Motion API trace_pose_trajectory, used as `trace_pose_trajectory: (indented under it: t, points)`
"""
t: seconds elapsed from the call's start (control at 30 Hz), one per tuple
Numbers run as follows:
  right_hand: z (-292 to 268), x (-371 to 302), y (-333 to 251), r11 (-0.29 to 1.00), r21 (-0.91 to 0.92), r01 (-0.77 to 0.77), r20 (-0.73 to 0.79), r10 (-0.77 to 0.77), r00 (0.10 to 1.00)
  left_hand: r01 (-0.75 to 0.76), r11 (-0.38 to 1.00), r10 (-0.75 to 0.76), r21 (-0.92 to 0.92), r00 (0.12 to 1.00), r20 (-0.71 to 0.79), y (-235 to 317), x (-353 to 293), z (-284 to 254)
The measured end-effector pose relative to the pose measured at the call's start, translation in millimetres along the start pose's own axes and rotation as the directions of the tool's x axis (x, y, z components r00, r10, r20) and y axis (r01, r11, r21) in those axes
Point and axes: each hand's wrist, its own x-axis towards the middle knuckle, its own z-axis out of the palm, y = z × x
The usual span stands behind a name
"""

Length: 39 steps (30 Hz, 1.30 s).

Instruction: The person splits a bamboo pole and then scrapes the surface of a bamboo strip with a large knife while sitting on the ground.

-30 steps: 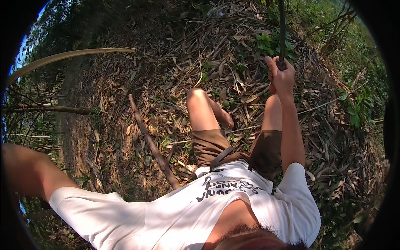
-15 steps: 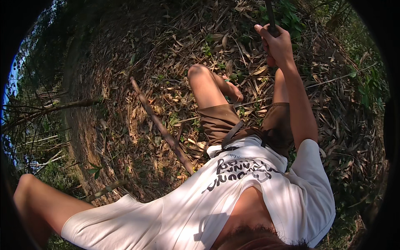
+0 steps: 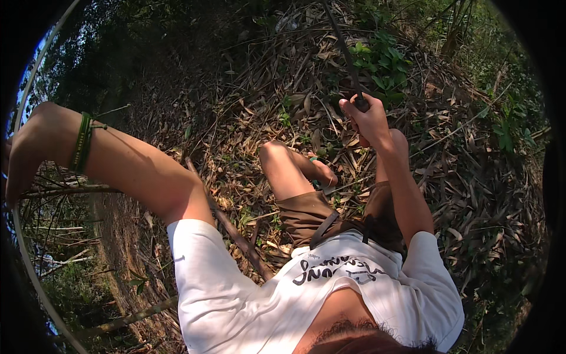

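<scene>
In my right hand (image 3: 370,121) is the dark handle of a machete (image 3: 345,50), its long narrow dark blade seen nearly edge-on and pointing up and away. The fingers are wrapped round the handle above my right knee. My left arm is stretched out to the left, a green band at its wrist. At the left rim my left hand (image 3: 25,150) is bent round a long thin pale stem (image 3: 28,265), which runs above and below it. Its fingertips are partly cut off by the picture's edge.
Dry leaf litter (image 3: 306,118) covers the ground, with a green leafy plant (image 3: 380,65) beside the blade. A brown stick (image 3: 239,239) lies left of my legs. Bare branches (image 3: 65,192) and a rough trunk (image 3: 121,236) stand at the left.
My left arm has swung up and outward, and its hand has come into view at the thin stem. My right hand has come lower and nearer with the machete, which tilts more to the left.
</scene>
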Motion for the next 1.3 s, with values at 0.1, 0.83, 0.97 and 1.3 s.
trace_pose_trajectory:
  t: [0.1,0.83,0.97,1.3]
  points:
    - [-7,6,10,0.998,0.06,-0.028,-0.027,0.03,0.999,0.265,0.938,-0.271,0.224,0.962,-0.003,-57,-82,-66]
    - [50,163,163,0.666,0.519,-0.535,0.25,0.481,0.84,0.956,-0.288,-0.897,0.051,-0.251,-0.363,-21,-434,-305]
    - [55,152,161,0.674,0.456,-0.581,0.203,0.556,0.806,0.944,-0.329,-0.892,0.042,-0.296,-0.341,1,-433,-304]
    - [72,126,150,0.738,0.471,-0.483,0.096,0.502,0.86,0.934,-0.353,-0.915,0.057,-0.332,-0.228,30,-402,-321]
